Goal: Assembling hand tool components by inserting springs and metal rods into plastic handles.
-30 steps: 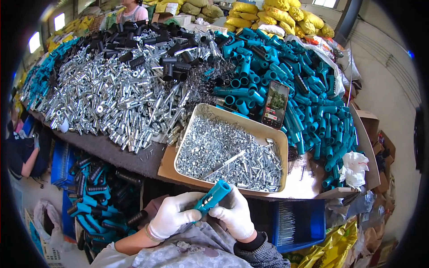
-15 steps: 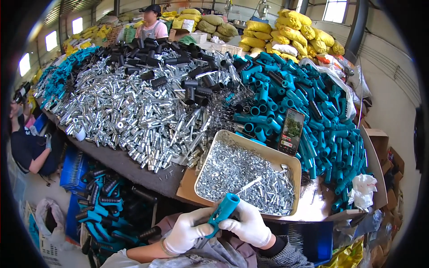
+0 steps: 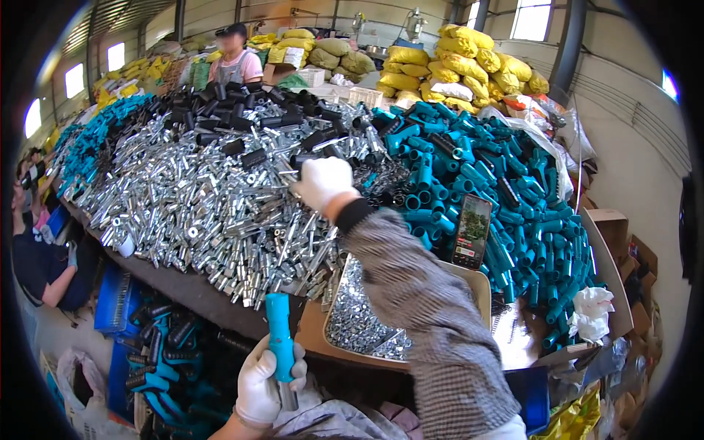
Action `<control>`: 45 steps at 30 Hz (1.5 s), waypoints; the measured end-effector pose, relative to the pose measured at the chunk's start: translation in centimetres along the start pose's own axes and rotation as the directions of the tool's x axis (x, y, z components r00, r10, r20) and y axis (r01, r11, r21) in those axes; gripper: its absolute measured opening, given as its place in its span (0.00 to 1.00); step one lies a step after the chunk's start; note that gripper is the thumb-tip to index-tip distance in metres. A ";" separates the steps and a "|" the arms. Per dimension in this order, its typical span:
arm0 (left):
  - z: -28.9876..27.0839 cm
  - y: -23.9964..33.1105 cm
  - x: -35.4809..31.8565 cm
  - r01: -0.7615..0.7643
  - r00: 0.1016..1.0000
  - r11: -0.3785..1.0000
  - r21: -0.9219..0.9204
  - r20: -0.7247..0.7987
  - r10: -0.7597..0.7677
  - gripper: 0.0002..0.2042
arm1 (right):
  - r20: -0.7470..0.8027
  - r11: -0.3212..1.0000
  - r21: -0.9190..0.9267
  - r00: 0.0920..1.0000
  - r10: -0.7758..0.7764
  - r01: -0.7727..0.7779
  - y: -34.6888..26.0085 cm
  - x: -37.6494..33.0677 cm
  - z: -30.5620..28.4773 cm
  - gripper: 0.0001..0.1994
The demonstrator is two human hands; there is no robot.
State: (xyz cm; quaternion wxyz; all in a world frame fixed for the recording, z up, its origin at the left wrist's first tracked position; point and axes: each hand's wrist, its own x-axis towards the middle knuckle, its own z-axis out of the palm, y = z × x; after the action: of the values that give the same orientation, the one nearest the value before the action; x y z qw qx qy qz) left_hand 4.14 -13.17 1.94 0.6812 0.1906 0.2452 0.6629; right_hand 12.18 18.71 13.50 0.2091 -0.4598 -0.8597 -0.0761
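Left hand (image 3: 258, 385): fingers wrapped around near-upright teal housing (image 3: 281, 331). Right hand (image 3: 325, 182): at metal parts pile (image 3: 213, 209), near black tube (image 3: 298, 160); finger closure cannot be determined.

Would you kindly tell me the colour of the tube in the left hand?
The tube is teal blue; the head view shows it best.

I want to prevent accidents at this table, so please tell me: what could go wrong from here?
The right sleeve crosses over the tray of small metal parts and might catch some. The phone, close to that sleeve in this view, could get knocked. The left hand alone holds the teal handle, so it might slip.
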 end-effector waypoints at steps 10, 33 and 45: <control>0.2 0.1 -1.5 -0.009 0.996 0.978 0.208 -0.083 0.026 0.36 | -0.057 0.806 0.580 0.981 0.184 -0.117 -1.7 -2.1 -0.8 0.26; 5.2 -9.1 -1.8 -0.317 0.817 0.365 0.875 0.447 -0.363 0.37 | 0.094 0.814 0.510 0.959 0.268 -0.277 -0.8 -42.8 -10.5 0.23; 6.8 -9.8 -3.0 -0.492 0.759 0.198 0.848 0.529 -0.381 0.27 | -0.205 0.494 -0.400 0.601 0.773 -0.772 22.7 -46.6 -7.5 0.15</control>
State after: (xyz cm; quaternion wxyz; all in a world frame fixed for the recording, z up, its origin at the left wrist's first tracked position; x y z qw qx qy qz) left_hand 16.12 -16.23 1.95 0.4096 0.8011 0.3460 0.2658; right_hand 55.84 -6.18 -1.12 0.1078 -0.8299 -0.5203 -0.1704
